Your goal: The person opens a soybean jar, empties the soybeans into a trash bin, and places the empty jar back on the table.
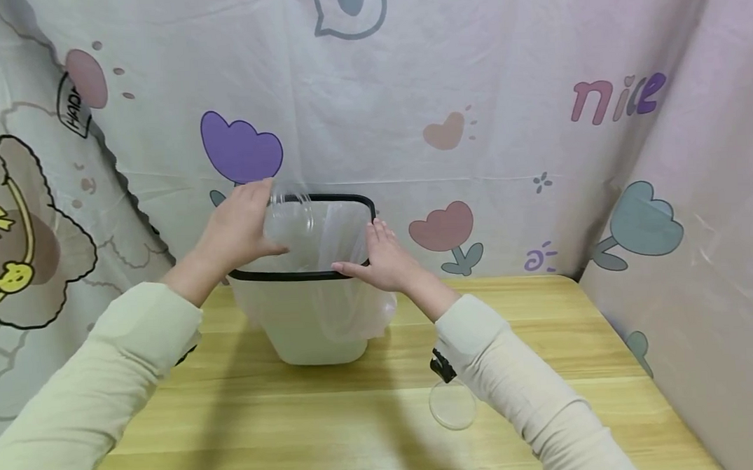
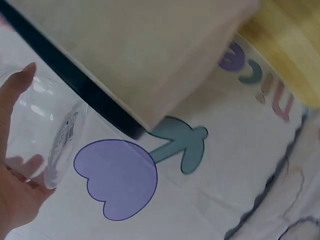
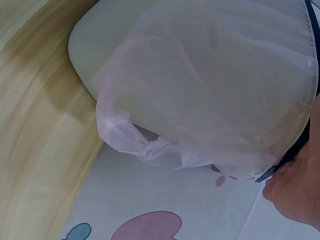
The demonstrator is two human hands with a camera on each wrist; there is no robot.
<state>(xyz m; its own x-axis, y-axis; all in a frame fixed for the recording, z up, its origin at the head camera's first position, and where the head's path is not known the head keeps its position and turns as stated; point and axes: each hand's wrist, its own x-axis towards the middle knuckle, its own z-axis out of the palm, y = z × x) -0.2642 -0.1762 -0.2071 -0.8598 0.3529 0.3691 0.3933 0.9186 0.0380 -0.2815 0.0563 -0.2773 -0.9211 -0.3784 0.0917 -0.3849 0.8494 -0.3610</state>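
Note:
My left hand point(image 1: 240, 223) holds a clear plastic jar point(image 1: 291, 209) over the left side of a pale trash can point(image 1: 317, 315) with a black rim. In the left wrist view the thumb and fingers go round the jar point(image 2: 47, 120), and a printed mark shows on its base. My right hand point(image 1: 390, 257) rests on the can's right front corner, fingers extended along the rim and thumb at the front edge. A thin, translucent pinkish bag point(image 3: 165, 90) lines the can and hangs down outside, bunched at the right.
A round clear lid point(image 1: 452, 405) lies on the wooden table point(image 1: 284, 435), near the right sleeve. Behind the can hangs a printed curtain point(image 1: 501, 61), which also closes in both sides.

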